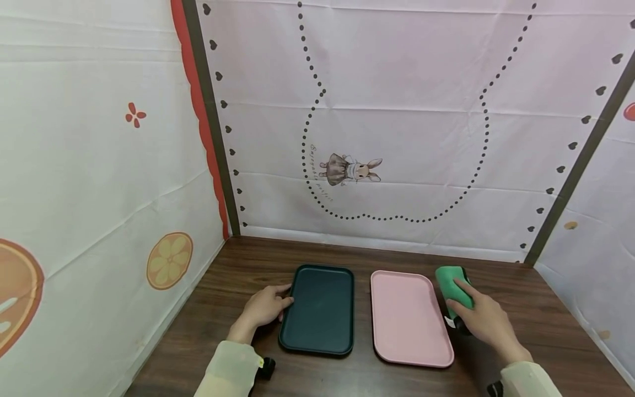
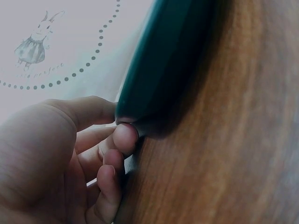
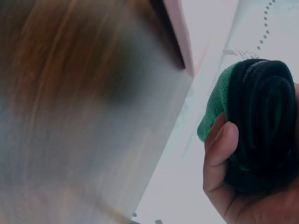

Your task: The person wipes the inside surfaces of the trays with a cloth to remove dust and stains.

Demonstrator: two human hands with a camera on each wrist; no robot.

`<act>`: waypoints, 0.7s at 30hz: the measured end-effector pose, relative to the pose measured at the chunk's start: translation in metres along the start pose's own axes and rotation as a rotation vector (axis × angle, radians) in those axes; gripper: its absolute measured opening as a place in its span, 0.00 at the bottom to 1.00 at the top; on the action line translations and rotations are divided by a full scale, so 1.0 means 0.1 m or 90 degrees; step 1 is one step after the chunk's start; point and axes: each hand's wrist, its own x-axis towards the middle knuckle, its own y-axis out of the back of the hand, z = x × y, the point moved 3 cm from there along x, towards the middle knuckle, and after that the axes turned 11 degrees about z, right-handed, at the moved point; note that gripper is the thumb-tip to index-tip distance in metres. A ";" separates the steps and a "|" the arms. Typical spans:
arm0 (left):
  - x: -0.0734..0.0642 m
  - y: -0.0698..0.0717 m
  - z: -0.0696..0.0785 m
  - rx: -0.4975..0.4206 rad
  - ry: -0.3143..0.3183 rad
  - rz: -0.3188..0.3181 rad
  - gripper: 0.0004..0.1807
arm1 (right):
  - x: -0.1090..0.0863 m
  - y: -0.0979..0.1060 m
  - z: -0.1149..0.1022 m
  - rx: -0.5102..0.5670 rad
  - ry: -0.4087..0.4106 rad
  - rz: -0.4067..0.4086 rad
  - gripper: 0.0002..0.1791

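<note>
My left hand pinches the left rim of a dark green tray. In the left wrist view, the tray's edge sits between my thumb and forefinger, while the other fingers of that hand curl below it near the wood. On the far right, my right hand grips a rolled green towel with a white label at its lower end. Seen from the right wrist, the dark coiled end of the towel faces the camera, with fingers of my right hand wrapped round it.
A pink tray lies between the dark green tray and the towel. Brown wood-grain table runs under everything. Printed cloth walls stand behind it and on both sides, the rear one showing a rabbit figure.
</note>
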 end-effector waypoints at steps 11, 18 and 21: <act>-0.01 0.01 0.01 0.001 -0.001 0.001 0.27 | -0.01 -0.05 -0.26 0.030 0.024 0.001 0.41; -0.01 0.01 0.01 0.001 -0.002 -0.002 0.27 | 0.00 -0.11 -0.44 0.042 0.052 0.006 0.40; -0.02 0.01 0.01 0.000 0.000 -0.004 0.27 | 0.00 -0.15 -0.52 0.049 0.054 -0.003 0.40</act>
